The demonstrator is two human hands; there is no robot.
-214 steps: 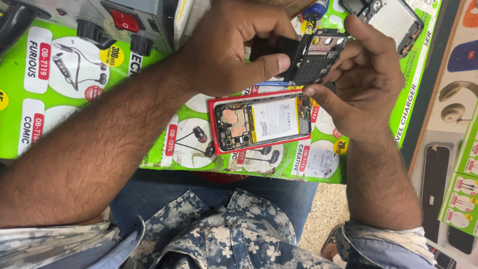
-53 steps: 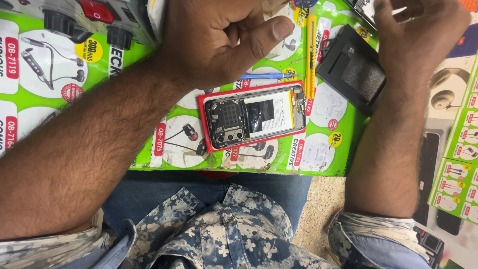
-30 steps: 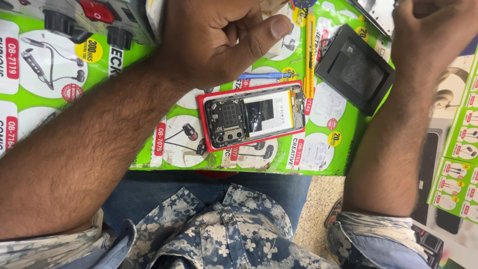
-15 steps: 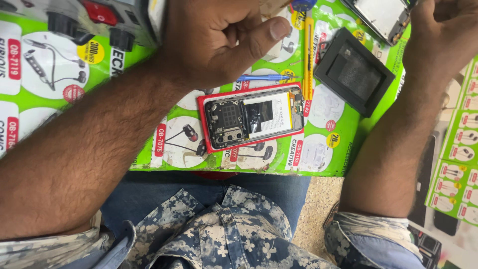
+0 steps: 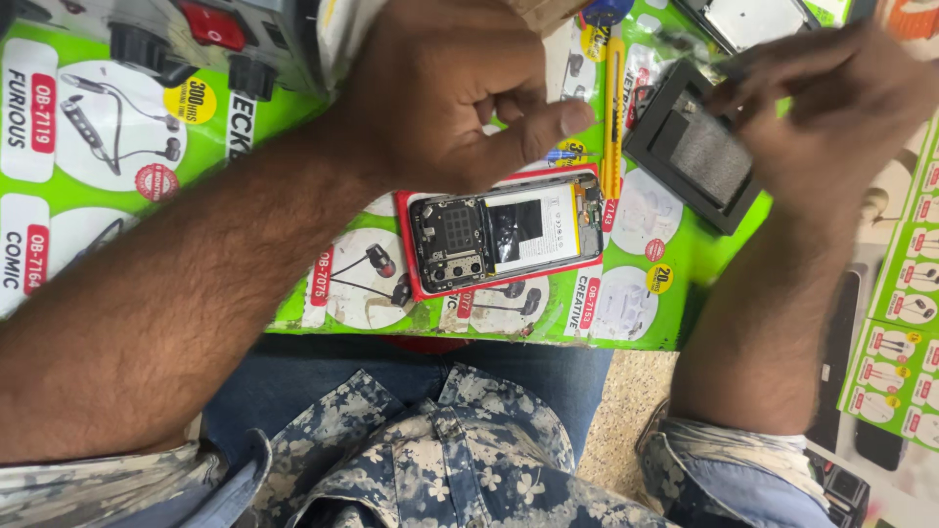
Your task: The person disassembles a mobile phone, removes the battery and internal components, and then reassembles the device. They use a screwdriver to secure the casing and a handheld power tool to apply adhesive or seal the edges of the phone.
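Red-framed opened smartphone (image 5: 504, 242) with back removed, circuitry and battery exposed, left hand (image 5: 455, 93) loosely curled just above it and holding nothing, right hand (image 5: 831, 108) blurred over black square tray (image 5: 690, 147), grip unclear

Green printed sheet (image 5: 685, 293) with white earphone circles under the work, small green packages (image 5: 905, 323) at right

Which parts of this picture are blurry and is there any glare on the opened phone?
Head view: the right hand is smeared by motion blur, and so is the dark square part by its fingers; the left hand and the opened red-framed phone are sharp; a pale sheen lies on the phone's battery, with no strong glare; lighting is even, shadows soft.
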